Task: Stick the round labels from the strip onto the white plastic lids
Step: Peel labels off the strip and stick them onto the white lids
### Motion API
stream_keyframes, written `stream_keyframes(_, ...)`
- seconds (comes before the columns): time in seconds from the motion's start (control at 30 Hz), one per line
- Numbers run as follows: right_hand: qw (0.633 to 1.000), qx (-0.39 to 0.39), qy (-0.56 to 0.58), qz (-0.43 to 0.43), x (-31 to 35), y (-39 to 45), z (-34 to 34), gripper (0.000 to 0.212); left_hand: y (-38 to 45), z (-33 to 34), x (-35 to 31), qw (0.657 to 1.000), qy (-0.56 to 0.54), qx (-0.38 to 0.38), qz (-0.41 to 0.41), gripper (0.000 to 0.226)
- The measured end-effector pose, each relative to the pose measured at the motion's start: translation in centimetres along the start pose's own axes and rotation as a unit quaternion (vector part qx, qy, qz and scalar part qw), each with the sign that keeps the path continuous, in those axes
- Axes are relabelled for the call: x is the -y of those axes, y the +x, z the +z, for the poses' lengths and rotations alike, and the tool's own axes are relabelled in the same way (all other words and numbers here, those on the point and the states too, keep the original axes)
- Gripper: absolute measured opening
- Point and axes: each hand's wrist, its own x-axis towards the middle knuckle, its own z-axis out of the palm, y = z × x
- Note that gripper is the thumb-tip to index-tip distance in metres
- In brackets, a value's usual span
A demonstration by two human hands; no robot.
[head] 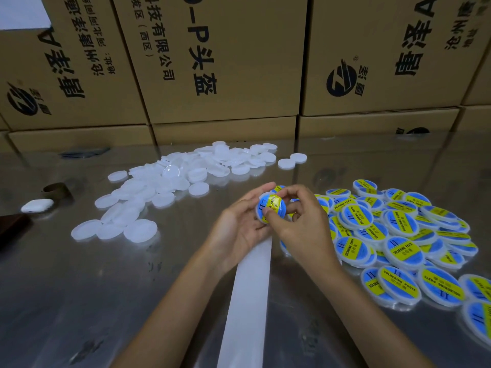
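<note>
Above the table's middle, my left hand (239, 221) holds a white plastic lid (271, 207) that bears a blue and yellow round label. My right hand (297, 219) pinches the same lid, thumb on the label's lower edge and fingers curled over the top. The white backing strip (247, 301) runs from under my hands toward the near edge, bare of labels where it shows. A pile of plain white lids (170, 187) lies to the left and behind. Labelled lids (393, 235) are heaped on the right.
Cardboard boxes (212, 62) with printed characters wall off the back of the shiny metal table (79, 301). A small white case (37, 205) and a brown tape roll (57, 191) sit at the far left, beside a dark object at the left edge.
</note>
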Motion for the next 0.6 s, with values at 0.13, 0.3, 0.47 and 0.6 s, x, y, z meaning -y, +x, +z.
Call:
stream_keyframes(0.13,0.998,-0.024,-0.049,-0.019,-0.26,0.16,-0.38,0.056,-0.10,0.12,-0.26,0.998,-0.059,-0.008,0.002,0.048)
stream_keyframes(0.3,0.997,-0.004,-0.066,-0.034,-0.41,0.10,-0.36,0.043,-0.14,0.21,-0.21,0.996,-0.087,-0.012,0.001,0.044)
stream_keyframes(0.47,0.996,-0.020,-0.045,-0.068,-0.26,0.22,-0.35,0.024,-0.35,0.38,-0.20,0.997,-0.077,0.008,0.008,0.047)
stream_keyframes(0.6,0.998,-0.038,-0.003,-0.055,-0.26,0.35,-0.70,0.016,-0.37,0.34,-0.05,0.999,-0.041,0.033,0.012,0.049)
